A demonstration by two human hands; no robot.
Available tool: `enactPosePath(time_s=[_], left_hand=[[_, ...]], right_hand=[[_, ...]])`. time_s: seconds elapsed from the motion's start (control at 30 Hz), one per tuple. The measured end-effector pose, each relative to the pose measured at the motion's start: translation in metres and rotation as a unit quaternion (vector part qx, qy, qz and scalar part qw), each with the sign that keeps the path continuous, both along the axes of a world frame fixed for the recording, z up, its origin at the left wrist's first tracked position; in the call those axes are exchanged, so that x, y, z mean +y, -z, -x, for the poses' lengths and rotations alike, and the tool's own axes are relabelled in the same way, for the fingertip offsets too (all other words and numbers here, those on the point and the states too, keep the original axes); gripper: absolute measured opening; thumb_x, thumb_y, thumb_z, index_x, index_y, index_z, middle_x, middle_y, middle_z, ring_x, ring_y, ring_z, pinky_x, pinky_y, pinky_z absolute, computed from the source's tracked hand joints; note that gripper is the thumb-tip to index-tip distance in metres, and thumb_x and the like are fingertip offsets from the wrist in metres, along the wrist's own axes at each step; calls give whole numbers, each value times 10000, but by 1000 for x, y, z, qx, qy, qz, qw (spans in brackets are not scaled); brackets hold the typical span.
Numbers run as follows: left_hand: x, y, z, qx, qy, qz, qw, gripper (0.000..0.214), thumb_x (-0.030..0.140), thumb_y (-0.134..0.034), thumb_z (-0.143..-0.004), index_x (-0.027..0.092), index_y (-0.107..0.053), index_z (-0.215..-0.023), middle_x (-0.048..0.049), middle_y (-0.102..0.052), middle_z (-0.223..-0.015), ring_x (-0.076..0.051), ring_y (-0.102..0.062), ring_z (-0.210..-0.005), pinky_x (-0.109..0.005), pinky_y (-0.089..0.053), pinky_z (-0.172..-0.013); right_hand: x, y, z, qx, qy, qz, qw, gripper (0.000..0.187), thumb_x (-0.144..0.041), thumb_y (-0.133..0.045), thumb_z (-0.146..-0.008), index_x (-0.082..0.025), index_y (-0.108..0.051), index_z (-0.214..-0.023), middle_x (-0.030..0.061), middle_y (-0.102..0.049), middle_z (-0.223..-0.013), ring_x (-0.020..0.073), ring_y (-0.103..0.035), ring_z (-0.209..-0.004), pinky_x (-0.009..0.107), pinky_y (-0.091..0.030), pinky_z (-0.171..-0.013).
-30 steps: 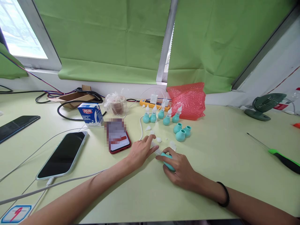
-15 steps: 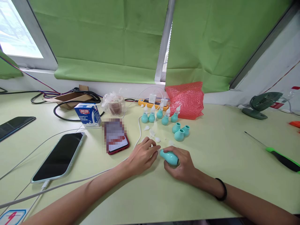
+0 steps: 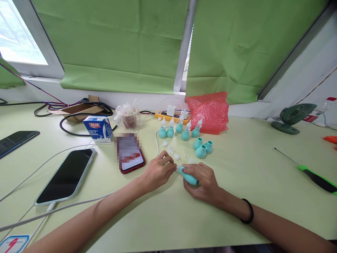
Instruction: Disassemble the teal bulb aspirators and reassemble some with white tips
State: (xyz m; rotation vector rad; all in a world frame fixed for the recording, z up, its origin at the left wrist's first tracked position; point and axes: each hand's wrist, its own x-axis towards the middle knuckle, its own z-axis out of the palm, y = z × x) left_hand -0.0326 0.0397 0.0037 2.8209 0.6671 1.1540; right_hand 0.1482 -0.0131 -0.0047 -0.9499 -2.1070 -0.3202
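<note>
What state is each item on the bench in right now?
teal bulb, lying on its side, gripped by right hand
left hand, fingertips at that bulb's neck; grip unclear
five tipped bulbs, upright, white tips on
three bare bulbs, no tips
big phone, screen dark, cable plugged
red phone, screen lit
milk carton, upright

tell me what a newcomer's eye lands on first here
Two bare hands meet mid-desk: the right hand grips a teal rubber bulb lying on its side, while the left hand fingers its narrow end. Just behind stand more teal bulbs with white tips, beside crumpled pink bubble wrap, under green blinds.
</note>
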Motion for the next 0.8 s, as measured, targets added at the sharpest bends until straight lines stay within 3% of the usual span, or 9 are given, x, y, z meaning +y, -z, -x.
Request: enactPosePath(time_s=[0.1, 0.2, 0.5, 0.67, 0.8], left_hand=[[4, -2, 2, 16, 10, 30, 999, 157, 155, -454, -801, 165, -605, -760, -37, -598, -735, -145, -448, -758, -246, -448, -610], [3, -2, 2, 37, -4, 11, 999, 167, 152, -453, -801, 159, -603, -729, -40, -593, -706, -153, -449, -758, -240, -446, -584], [-6, -7, 2, 172, -34, -158, 972, 223, 34, -388, -778, 101, -548, -637, -71, -510, -629, -183, -426, -707, -266, -403, -524], [-2, -9, 2, 158, -19, -156, 975, 272, 75, -346, -802, 121, -531, -608, -58, -495, -597, -175, -427, -682, -250, -385, -479], [-1, -10, 0, 129, -11, -102, 986, 250, 115, -352, -801, 130, -537, -635, -61, -514, -609, -177, -448, -724, -235, -411, -480]], right_hand=[[2, -1, -3, -42, 6, 3, 999, 228, -116, -526, -632, -199, -538, -844, 54, -637, -875, 160, -576, -672, 295, -371, -584], [5, 0, -7, -87, -6, -8, 996, 224, -115, -509, -644, -195, -548, -850, 71, -628, -899, 171, -567, -692, 315, -356, -605], [4, 3, -8, -102, -31, -23, 994, 244, -109, -509, -685, -194, -533, -913, 93, -616, -937, 168, -563, -732, 315, -352, -609], [3, 1, -6, -94, -40, -34, 994, 233, -123, -519, -685, -194, -530, -906, 85, -625, -915, 155, -566, -686, 307, -345, -598], [3, 0, -4, -60, -38, -20, 997, 230, -122, -510, -682, -197, -526, -899, 61, -634, -863, 153, -581, -713, 289, -337, -599]])
